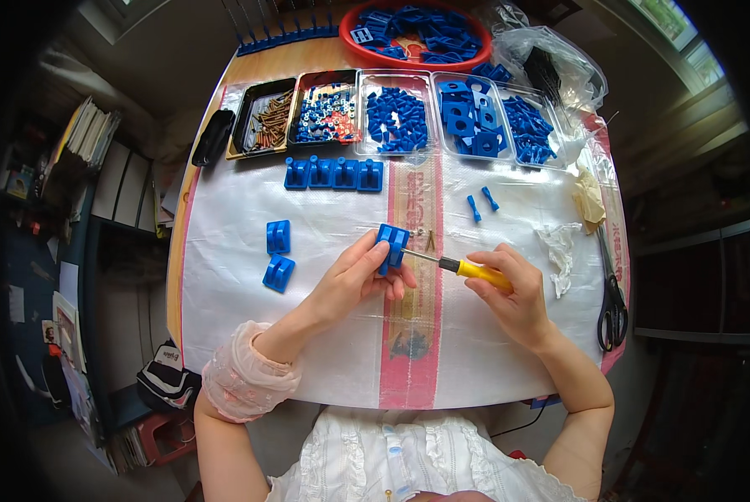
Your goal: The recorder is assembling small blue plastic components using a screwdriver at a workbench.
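Head view: a round wooden table is covered by a white woven plastic sheet with a red band running down its middle, and every place below is told from that sheet. Beyond the sheet's far edge a red basin of blue plastic parts is seen, and along that far edge a row of trays is laid: a black tray of brownish screws, a black tray of small washers and nuts, and clear trays of blue parts. Just inside the far edge, left of the red band, four blue blocks are lined up side by side. At the sheet's right edge black-handled scissors are laid, blades pointing away from the person. On the sheet's left half two blue clips are set one behind the other.

Near the sheet's middle, on the red band, a blue slotted block is pinched in the left hand, thumb and fingers closed around its lower part, its upper end tilted away from the person. A yellow-handled screwdriver is gripped in the right hand, fingers curled round the handle. Its long axis runs nearly level across the sheet, the tip pointing left and slightly away, meeting the block's right side. Two small blue pegs lie right of the band, beyond the right hand.
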Tool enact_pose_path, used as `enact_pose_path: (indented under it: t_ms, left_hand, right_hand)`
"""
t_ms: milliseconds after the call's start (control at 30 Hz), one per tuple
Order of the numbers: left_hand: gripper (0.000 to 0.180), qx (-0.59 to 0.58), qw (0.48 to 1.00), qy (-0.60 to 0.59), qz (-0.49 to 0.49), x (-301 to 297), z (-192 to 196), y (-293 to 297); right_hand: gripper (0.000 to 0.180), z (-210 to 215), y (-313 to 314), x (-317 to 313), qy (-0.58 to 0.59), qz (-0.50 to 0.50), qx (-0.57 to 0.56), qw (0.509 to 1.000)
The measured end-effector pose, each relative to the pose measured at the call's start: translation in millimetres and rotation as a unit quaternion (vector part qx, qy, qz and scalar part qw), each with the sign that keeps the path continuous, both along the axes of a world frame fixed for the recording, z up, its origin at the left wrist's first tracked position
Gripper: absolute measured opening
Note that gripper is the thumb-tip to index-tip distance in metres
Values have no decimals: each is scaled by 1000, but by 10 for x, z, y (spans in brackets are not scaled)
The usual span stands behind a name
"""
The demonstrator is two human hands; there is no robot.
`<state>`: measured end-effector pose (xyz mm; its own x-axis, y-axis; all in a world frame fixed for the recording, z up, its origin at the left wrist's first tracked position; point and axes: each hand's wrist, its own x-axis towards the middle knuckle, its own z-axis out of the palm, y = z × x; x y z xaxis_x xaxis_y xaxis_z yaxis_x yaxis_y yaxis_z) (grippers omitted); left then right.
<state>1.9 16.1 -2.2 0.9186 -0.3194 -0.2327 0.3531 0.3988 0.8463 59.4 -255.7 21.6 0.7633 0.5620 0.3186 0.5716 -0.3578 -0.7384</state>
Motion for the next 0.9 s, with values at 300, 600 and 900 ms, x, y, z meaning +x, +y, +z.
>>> enact_pose_path:
  t_ms: [300, 600, 900]
  left_hand:
    - [46, -16, 1000, -9, 0, 9, -54, 10]
    - [42, 0, 999, 16, 46, 19, -51, -3]
    - [39, -19, 999, 27, 34, 44, 1, -5]
  right_hand:
    - [17, -11, -5, -10, -8, -1, -41, 999]
    - [19, -69, -20, 23, -67, -11, -46, 997]
    - [17, -8, -20, -24, -2, -30, -38, 999]
